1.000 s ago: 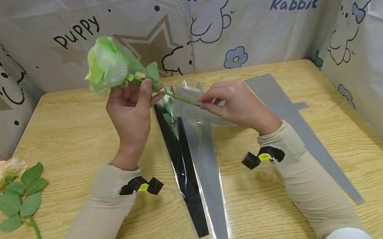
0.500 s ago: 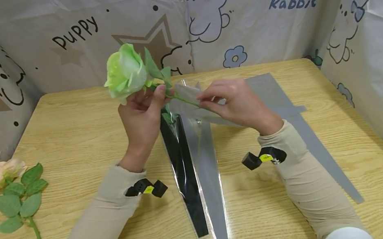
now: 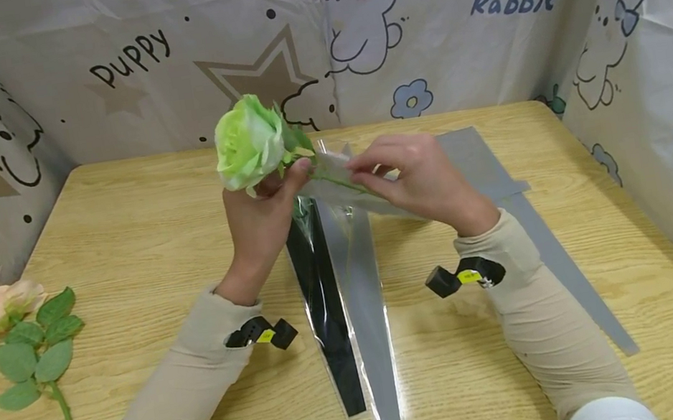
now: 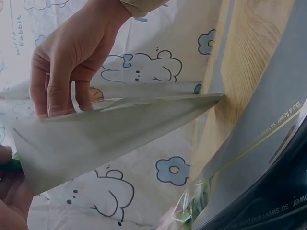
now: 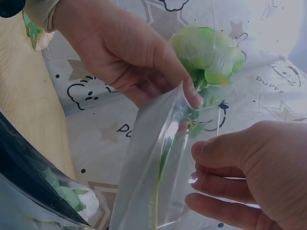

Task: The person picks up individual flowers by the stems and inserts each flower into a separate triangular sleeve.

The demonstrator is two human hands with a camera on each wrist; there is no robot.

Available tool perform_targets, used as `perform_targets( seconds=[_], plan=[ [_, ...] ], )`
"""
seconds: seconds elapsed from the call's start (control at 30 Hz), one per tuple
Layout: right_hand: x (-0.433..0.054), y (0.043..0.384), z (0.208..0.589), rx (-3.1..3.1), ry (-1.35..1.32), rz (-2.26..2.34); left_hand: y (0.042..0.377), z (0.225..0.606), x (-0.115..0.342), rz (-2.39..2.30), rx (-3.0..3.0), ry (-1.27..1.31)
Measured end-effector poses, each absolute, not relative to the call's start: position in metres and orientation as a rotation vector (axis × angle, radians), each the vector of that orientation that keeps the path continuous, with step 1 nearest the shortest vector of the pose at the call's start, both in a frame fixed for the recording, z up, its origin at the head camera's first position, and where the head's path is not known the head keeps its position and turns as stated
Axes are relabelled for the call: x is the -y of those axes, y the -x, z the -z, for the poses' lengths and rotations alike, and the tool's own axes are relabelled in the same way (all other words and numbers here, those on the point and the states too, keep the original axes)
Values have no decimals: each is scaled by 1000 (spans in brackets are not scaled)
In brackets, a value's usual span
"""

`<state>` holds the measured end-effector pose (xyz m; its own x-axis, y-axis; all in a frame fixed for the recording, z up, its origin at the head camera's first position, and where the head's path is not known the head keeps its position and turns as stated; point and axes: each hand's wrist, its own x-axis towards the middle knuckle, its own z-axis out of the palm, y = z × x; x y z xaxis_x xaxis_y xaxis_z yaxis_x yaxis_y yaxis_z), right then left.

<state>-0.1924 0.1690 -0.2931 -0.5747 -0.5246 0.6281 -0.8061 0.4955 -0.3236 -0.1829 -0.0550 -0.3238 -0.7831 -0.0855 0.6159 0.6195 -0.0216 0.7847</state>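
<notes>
My left hand (image 3: 263,221) pinches a light green artificial rose (image 3: 250,143) just below its bloom. The rose's stem runs into the mouth of a clear-fronted grey flower sleeve (image 5: 144,163), and the stem shows through the film in the right wrist view. My right hand (image 3: 419,176) pinches the edge of that sleeve with thumb and fingertips. In the left wrist view, the sleeve (image 4: 105,139) tapers away to a narrow tip, with my right hand (image 4: 72,52) on its upper edge. The rose's lower leaves are partly hidden by my left thumb and the film.
Side by side on the wooden table (image 3: 150,230) lie a black sleeve (image 3: 324,299) and a grey sleeve (image 3: 369,321), each with a wrapped flower. A peach rose (image 3: 1,304) lies at the left. Another grey sleeve (image 3: 571,276) lies at the right. Patterned cloth walls surround the table.
My left hand has moved right and slightly down with the green rose. More of the stem is now inside the sleeve. My right hand has stayed almost in place.
</notes>
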Motion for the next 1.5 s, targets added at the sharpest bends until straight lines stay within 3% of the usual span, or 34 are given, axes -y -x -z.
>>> perform_targets(
  seconds=[1.5],
  plan=[
    [-173,186,285,2242,-1073,-853,183,302,80,1530,2604,530]
  ],
)
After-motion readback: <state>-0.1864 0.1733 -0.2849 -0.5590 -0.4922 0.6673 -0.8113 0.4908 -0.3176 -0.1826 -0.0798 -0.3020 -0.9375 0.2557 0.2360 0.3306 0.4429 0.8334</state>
